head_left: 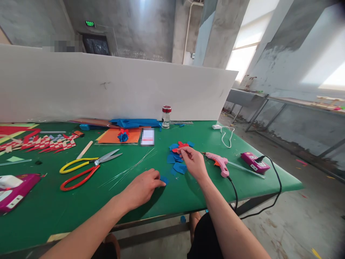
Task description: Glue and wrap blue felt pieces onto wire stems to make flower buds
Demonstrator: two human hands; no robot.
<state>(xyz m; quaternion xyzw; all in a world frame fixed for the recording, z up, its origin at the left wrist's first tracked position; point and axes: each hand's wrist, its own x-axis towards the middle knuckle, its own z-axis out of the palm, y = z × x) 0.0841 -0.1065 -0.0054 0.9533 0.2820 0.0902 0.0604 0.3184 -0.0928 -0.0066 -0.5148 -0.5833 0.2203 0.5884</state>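
Note:
My left hand [145,185] is low over the green table, fingers curled, with a small blue paper petal [164,180] at its thumb and fingertips. My right hand [192,162] pinches at red paper petals [181,145] above a loose pile of blue paper petals [180,167]; its fingertips partly cover the red ones. Just right of that hand lies a pink hot glue gun [219,162], a clear glue stick [246,169] reaching out behind it. Thin metal wires [132,167] lie beyond my left hand.
Large scissors [97,162] with red and yellow handles lie open on the left. A purple power strip [254,162] has a cord running off the right edge. Further back stand a red-lidded jar [166,117], a phone [147,137] and a white board [121,86].

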